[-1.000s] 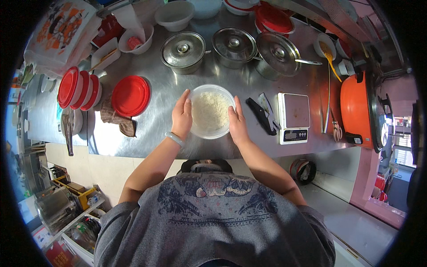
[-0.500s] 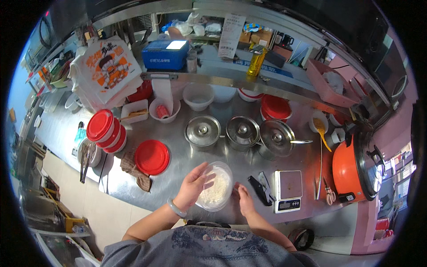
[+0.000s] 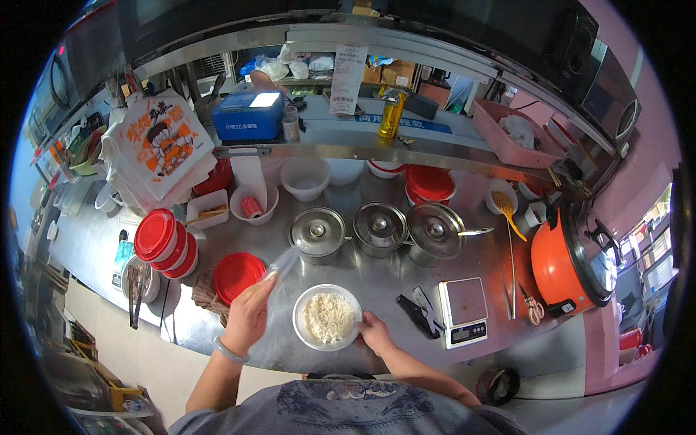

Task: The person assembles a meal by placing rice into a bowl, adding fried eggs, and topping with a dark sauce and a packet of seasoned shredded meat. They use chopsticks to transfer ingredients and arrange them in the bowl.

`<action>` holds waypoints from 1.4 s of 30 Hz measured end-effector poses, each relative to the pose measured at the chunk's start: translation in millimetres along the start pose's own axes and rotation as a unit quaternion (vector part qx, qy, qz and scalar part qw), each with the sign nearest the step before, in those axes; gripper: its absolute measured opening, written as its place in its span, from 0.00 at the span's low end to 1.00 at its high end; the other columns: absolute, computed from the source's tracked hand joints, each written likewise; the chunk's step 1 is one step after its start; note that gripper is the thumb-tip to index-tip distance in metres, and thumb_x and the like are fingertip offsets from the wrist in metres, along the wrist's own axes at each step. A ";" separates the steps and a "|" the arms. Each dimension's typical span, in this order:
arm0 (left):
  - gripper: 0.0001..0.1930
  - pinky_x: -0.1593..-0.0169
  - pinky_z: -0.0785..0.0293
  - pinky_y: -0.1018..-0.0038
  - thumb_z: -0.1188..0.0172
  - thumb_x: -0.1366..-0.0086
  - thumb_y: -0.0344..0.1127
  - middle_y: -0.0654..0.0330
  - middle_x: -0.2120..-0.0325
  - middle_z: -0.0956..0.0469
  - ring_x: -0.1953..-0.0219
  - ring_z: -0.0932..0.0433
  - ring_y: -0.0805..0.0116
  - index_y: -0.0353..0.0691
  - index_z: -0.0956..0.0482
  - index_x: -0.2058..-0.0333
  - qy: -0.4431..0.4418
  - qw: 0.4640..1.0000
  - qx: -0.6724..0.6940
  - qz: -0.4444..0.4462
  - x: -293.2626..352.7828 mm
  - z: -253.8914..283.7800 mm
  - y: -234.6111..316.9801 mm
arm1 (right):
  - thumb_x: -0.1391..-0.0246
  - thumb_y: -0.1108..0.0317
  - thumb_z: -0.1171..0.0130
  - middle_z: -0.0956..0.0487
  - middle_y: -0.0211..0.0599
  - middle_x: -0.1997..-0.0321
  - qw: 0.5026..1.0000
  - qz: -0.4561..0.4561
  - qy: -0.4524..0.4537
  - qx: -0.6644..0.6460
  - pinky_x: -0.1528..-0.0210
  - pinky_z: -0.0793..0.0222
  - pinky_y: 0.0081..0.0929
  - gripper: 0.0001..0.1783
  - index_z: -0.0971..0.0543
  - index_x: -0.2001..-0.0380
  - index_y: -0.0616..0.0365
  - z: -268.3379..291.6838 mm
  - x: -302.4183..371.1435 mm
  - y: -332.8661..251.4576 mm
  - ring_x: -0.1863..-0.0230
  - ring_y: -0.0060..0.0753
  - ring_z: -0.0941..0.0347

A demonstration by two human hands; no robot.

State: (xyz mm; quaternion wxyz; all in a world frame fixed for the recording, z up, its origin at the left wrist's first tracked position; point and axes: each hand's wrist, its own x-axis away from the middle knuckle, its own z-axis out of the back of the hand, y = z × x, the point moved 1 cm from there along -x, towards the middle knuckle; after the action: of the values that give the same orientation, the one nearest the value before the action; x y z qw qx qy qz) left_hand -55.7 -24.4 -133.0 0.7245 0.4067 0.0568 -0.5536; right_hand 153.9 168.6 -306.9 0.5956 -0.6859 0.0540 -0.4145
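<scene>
A white round bowl [image 3: 297,320] stands near the front edge of the steel counter, with loose white grains that look like cooked rice [image 3: 330,317] inside. My right hand [image 3: 374,334] grips its right rim, thumb on top and the other fingers partly hidden. Left of the bowl, my left hand [image 3: 248,312] is raised and holds a clear plastic lid [image 3: 284,266], tilted nearly edge-on and apart from the bowl. A grey bangle circles my left wrist. Just beyond that hand sits a red round lid [image 3: 238,278], partly covered by it.
Three lidded steel pots [image 3: 317,230] stand behind the bowl. Rightward are a black-handled tool [image 3: 419,315], a digital scale [image 3: 464,308], scissors [image 3: 533,310] and an orange cooker [image 3: 562,261]. Stacked red-lidded tubs [image 3: 161,239] stand left. A metal shelf [image 3: 428,152] crosses the back.
My left hand has carried the clear lid off the bowl, up and to the left, uncovering the rice. My right hand has closed on the bowl's rim. The view has shifted slightly.
</scene>
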 end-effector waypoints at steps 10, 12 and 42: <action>0.27 0.38 0.45 0.57 0.43 0.51 0.29 0.54 0.44 0.33 0.41 0.38 0.53 0.47 0.29 0.48 -0.195 0.945 -0.261 -0.011 83.3 -38.3 -96.0 | 0.46 0.74 0.50 0.24 0.34 0.67 0.991 0.041 0.079 -0.097 0.75 0.26 0.21 0.14 0.30 0.55 0.64 56.3 10.6 13.2 0.73 0.24 0.24; 0.27 0.38 0.47 0.54 0.41 0.49 0.33 0.51 0.44 0.35 0.40 0.40 0.49 0.49 0.30 0.47 -0.179 0.949 -0.257 0.019 88.9 -45.0 -89.5 | 0.43 0.72 0.51 0.25 0.32 0.69 0.985 0.069 0.071 -0.139 0.71 0.25 0.21 0.13 0.30 0.55 0.63 55.3 23.1 16.8 0.73 0.22 0.26; 0.41 0.58 0.34 0.71 0.51 0.37 0.55 0.57 0.34 0.53 0.64 0.29 0.66 0.61 0.69 0.34 -0.313 0.551 0.750 0.192 11.3 -67.7 102.9 | 0.43 0.67 0.43 0.21 0.31 0.73 0.981 0.170 -0.021 -0.095 0.69 0.31 0.19 0.10 0.22 0.68 0.64 15.3 135.6 -109.9 0.73 0.19 0.27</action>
State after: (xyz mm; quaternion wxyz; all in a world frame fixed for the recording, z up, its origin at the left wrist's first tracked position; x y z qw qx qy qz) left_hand 60.8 17.0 -129.7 0.2178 0.6048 -0.6884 -0.3359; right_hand 205.7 134.7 -142.9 0.5903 -0.7288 0.1966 -0.2858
